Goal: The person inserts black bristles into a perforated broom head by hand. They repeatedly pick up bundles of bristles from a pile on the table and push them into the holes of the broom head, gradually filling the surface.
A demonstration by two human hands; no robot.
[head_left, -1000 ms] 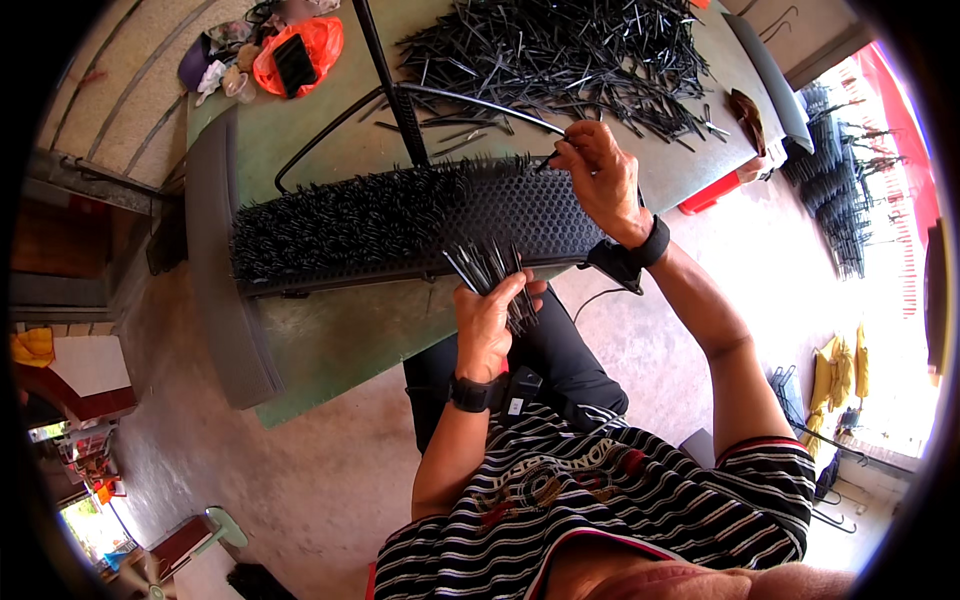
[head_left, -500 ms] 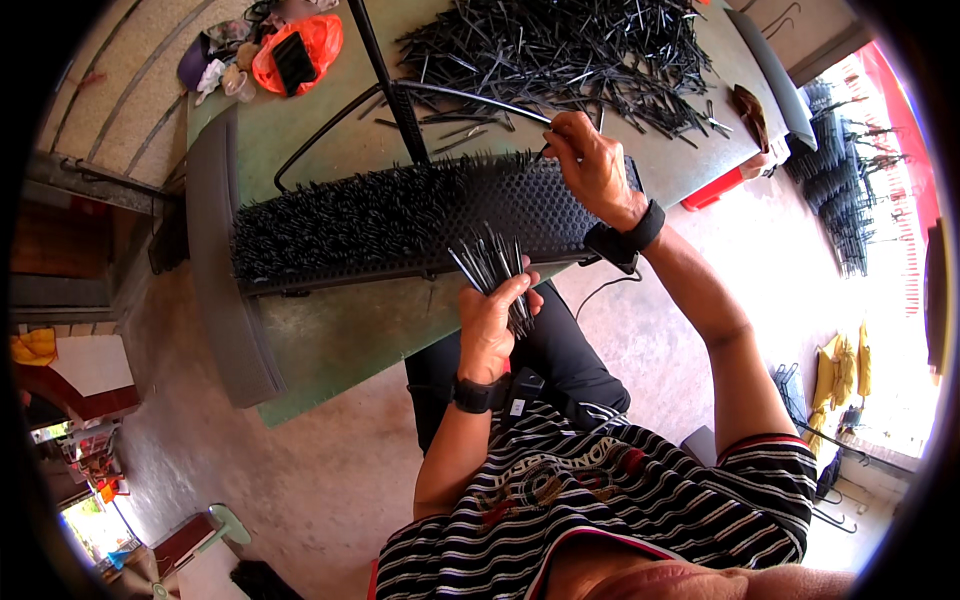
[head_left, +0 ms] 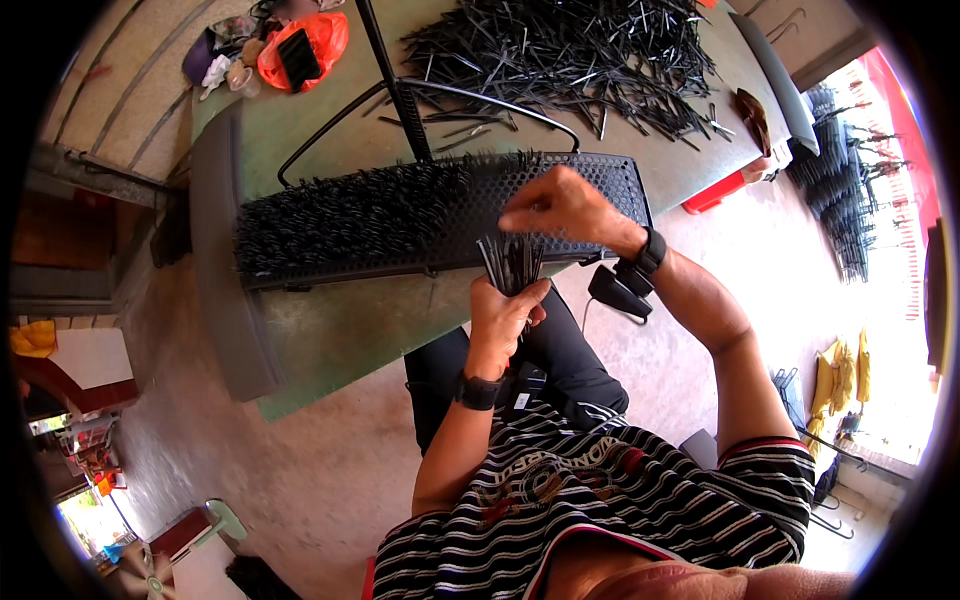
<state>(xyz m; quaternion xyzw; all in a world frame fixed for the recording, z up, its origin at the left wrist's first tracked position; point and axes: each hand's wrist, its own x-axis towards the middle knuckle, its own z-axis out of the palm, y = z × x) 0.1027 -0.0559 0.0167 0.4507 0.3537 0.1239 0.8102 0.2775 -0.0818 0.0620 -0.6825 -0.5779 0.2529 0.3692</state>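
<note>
My left hand [head_left: 503, 322] is closed around a bundle of thin black plastic strips [head_left: 513, 258], whose tips fan out upward. Just above those tips, my right hand [head_left: 568, 208] is bent at the wrist with its fingers drawn together; motion blurs them, and I cannot make out what they hold. Behind both hands lies a long black perforated panel [head_left: 615, 205]. Dense black bristle-like strips [head_left: 340, 220] cover its left and middle parts, while open holes show at its right end. A black metal pole with a curved frame [head_left: 405, 105] rises behind the panel.
A large heap of loose black strips [head_left: 560, 60] lies on the far part of the green table [head_left: 350, 350]. An orange plastic bag [head_left: 328, 45] with a black phone [head_left: 298, 60] sits at the far left. Stacked black wire-like pieces [head_left: 850, 180] stand on the right.
My right hand has left the curved frame at the panel's right end and moved left and nearer, to the bundle's tips. My left hand has shifted slightly right with the strips.
</note>
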